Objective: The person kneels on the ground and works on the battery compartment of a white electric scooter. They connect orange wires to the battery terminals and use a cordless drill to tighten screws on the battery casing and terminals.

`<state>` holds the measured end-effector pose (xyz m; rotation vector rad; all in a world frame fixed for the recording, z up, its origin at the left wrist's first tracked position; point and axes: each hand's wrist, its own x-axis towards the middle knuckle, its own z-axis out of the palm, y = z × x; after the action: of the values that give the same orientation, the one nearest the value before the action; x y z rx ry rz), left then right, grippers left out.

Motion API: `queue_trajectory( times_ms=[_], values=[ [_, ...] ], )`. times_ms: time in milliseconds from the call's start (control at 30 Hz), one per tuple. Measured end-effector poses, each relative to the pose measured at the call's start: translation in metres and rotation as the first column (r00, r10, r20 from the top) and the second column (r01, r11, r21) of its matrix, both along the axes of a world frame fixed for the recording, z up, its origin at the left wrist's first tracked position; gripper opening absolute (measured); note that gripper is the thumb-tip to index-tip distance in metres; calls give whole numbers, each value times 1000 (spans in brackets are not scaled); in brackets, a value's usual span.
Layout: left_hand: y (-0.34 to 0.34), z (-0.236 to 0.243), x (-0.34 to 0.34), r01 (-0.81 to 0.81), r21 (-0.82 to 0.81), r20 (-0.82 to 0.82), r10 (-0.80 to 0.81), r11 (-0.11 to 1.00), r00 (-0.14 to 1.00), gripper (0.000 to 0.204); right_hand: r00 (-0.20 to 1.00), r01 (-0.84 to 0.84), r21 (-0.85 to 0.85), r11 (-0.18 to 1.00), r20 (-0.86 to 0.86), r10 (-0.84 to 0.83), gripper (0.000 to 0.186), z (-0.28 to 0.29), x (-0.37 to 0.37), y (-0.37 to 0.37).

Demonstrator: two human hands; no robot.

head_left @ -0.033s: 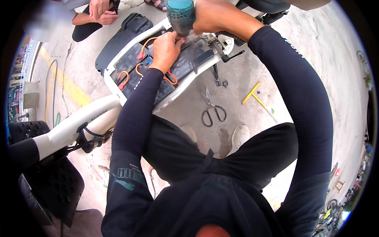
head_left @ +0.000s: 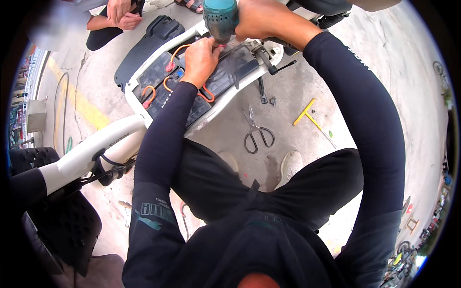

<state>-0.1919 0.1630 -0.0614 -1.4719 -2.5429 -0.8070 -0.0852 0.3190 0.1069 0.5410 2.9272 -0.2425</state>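
Note:
My right hand point(head_left: 257, 19) is closed round a teal and black power drill point(head_left: 220, 18), which points down over the battery bay of a white electric scooter point(head_left: 132, 93). Just below the drill's nose, the fingers of my left hand point(head_left: 200, 60) are pinched at a small red part; the drill and my fingers hide what they hold. Dark batteries point(head_left: 240, 69) lie side by side within the white frame. Orange cables point(head_left: 150, 91) with red terminal covers point(head_left: 168, 67) run across them, and one loops out beside my left wrist.
Scissors point(head_left: 257, 132) with black handles and a yellow T-handled tool point(head_left: 307, 115) lie on the concrete between my feet and the scooter. A black floor panel point(head_left: 139, 55) rests beyond the frame. Another person's hands point(head_left: 123, 17) are at the upper left.

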Motion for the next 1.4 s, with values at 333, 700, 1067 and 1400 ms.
queue_trajectory(
  times_ms=[333,700,1067,1400],
  values=[
    [19,-6,7,73,6,-3,-73,997,997,20,992,70,-52,996,-100,-75,35,-6,21,22],
    [18,-3,9,29,-8,7,-29,1000,1000,19,997,-12,-38,999,-77,9,30,-7,12,19],
    [17,-5,6,53,21,37,-53,998,998,16,995,-84,-137,987,-70,75,35,-3,11,41],
    [19,8,6,-46,-27,252,52,999,966,19,940,-338,138,931,5,340,26,-16,-8,43]
  ],
)
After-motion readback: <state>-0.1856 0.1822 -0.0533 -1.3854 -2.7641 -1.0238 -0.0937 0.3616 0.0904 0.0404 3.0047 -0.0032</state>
